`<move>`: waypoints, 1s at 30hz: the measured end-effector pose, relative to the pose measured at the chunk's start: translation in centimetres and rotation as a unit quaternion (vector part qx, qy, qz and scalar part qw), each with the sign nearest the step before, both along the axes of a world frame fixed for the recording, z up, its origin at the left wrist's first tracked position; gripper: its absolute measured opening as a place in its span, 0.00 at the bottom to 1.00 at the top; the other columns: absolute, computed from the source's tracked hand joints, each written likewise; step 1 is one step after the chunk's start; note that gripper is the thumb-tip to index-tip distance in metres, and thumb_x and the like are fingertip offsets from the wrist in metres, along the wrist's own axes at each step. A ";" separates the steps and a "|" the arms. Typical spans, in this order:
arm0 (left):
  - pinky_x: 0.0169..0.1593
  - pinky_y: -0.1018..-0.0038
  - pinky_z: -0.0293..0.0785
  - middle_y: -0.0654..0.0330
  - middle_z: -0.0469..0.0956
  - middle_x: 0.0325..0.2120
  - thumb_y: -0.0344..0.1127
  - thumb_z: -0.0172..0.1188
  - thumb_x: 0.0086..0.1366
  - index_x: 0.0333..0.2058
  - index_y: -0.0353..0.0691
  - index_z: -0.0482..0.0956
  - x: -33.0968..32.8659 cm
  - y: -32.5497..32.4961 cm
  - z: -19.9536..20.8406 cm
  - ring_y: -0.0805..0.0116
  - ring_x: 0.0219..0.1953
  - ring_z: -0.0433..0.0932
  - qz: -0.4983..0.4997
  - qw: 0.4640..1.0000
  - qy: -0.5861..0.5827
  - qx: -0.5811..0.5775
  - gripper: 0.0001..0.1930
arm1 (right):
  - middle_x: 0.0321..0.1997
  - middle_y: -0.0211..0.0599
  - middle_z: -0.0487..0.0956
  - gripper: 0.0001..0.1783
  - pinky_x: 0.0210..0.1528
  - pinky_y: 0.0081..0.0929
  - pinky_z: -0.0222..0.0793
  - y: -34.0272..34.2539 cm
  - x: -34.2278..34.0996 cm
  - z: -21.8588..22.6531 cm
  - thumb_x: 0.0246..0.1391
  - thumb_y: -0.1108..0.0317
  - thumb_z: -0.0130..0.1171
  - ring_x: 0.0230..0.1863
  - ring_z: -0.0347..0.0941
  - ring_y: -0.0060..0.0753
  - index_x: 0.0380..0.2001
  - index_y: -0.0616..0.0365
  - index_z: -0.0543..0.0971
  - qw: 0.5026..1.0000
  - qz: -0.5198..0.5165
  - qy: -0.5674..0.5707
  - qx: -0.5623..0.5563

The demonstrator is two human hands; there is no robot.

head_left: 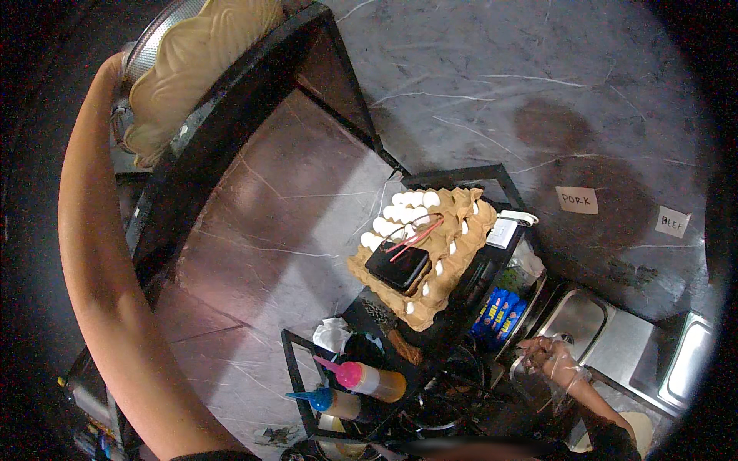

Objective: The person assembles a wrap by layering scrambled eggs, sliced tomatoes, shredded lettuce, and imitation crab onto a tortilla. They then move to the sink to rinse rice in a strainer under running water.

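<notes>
My left arm reaches up along the left edge to a round metal strainer (165,31) heaped with pale yellow noodles (200,61) on a black shelf frame (254,92). My left hand (121,115) grips the strainer's rim and is mostly hidden behind it. At the lower right, my right hand (552,359) wears a clear plastic glove and holds a clear plastic bag (532,384) beside steel containers (576,323).
A cardboard egg tray (453,253) holds white eggs (403,211), a black case (397,266) and red-rimmed glasses (415,233). Below stand squeeze bottles with pink (369,378) and blue (330,399) caps. Blue packets (500,313) sit by the containers. Two paper labels (576,200) are stuck on the marble surface.
</notes>
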State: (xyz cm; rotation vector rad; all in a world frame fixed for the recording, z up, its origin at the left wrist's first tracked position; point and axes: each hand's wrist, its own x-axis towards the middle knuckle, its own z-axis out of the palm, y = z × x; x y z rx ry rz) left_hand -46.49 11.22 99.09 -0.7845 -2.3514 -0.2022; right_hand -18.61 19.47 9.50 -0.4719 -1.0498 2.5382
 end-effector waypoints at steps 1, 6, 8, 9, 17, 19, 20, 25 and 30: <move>0.37 0.61 0.74 0.54 0.79 0.32 0.36 0.66 0.54 0.32 0.38 0.83 0.0 -0.4 -0.3 0.62 0.31 0.75 -0.059 0.998 -0.008 0.024 0.09 | 0.46 0.51 0.80 0.10 0.40 0.23 0.75 0.1 -0.2 -0.6 0.62 0.79 0.49 0.47 0.79 0.39 0.43 0.74 0.75 1.000 0.004 0.005 -0.009; 0.35 0.61 0.74 0.55 0.79 0.29 0.35 0.69 0.49 0.28 0.41 0.84 0.3 -1.4 -2.1 0.62 0.28 0.75 -0.283 0.954 -0.026 0.099 0.07 | 0.48 0.52 0.79 0.17 0.36 0.21 0.73 0.4 -0.5 -3.2 0.65 0.72 0.42 0.42 0.79 0.36 0.47 0.76 0.73 0.985 0.021 0.094 -0.146; 0.37 0.62 0.73 0.55 0.78 0.31 0.36 0.67 0.51 0.31 0.41 0.82 0.3 -0.9 -2.5 0.62 0.31 0.74 -0.304 0.948 -0.039 0.088 0.09 | 0.49 0.52 0.78 0.20 0.35 0.19 0.72 0.8 -0.7 -4.3 0.66 0.69 0.40 0.41 0.78 0.34 0.48 0.77 0.72 0.963 0.040 0.108 -0.243; 0.39 0.62 0.72 0.55 0.78 0.33 0.36 0.66 0.52 0.32 0.41 0.82 0.4 -0.4 -2.5 0.62 0.33 0.73 -0.308 0.947 -0.043 0.079 0.09 | 0.50 0.52 0.78 0.21 0.34 0.19 0.72 0.9 -0.9 -4.8 0.66 0.67 0.39 0.41 0.78 0.33 0.49 0.77 0.72 0.968 0.044 0.090 -0.228; 0.49 0.65 0.67 0.54 0.73 0.44 0.39 0.58 0.59 0.44 0.40 0.75 0.0 0.9 -2.6 0.63 0.44 0.70 -0.343 0.937 -0.061 0.033 0.15 | 0.51 0.50 0.78 0.20 0.45 0.33 0.76 0.2 0.4 -2.4 0.57 0.66 0.57 0.48 0.77 0.37 0.51 0.66 0.75 0.998 0.009 0.056 -0.034; 0.52 0.65 0.66 0.54 0.72 0.47 0.40 0.56 0.61 0.47 0.40 0.74 -0.2 1.1 -2.4 0.63 0.47 0.69 -0.358 0.931 -0.064 0.023 0.17 | 0.50 0.47 0.79 0.19 0.45 0.34 0.76 0.2 0.4 -3.8 0.56 0.67 0.59 0.46 0.79 0.38 0.49 0.64 0.77 0.983 0.007 0.117 -0.144; 0.53 0.66 0.65 0.54 0.71 0.48 0.40 0.55 0.62 0.48 0.40 0.73 -0.3 1.1 -2.3 0.63 0.48 0.69 -0.366 0.928 -0.067 0.016 0.18 | 0.49 0.46 0.80 0.18 0.45 0.33 0.77 0.1 0.4 -3.8 0.56 0.67 0.60 0.46 0.79 0.38 0.48 0.63 0.78 0.990 -0.005 0.115 -0.081; 0.60 0.67 0.62 0.54 0.69 0.55 0.42 0.51 0.66 0.55 0.39 0.69 -0.8 1.3 -1.2 0.64 0.55 0.67 -0.421 0.903 -0.077 -0.029 0.21 | 0.48 0.40 0.82 0.15 0.41 0.29 0.77 -0.1 -0.2 -2.6 0.56 0.65 0.60 0.40 0.80 0.37 0.45 0.58 0.81 0.966 -0.005 -0.024 0.257; 0.66 0.69 0.59 0.54 0.66 0.62 0.44 0.46 0.71 0.62 0.39 0.65 -0.9 1.2 -0.3 0.64 0.63 0.65 -0.493 0.863 -0.073 -0.083 0.25 | 0.45 0.36 0.83 0.16 0.41 0.28 0.75 -0.5 -0.9 -3.2 0.59 0.61 0.57 0.39 0.80 0.33 0.46 0.57 0.81 0.959 -0.031 0.085 0.268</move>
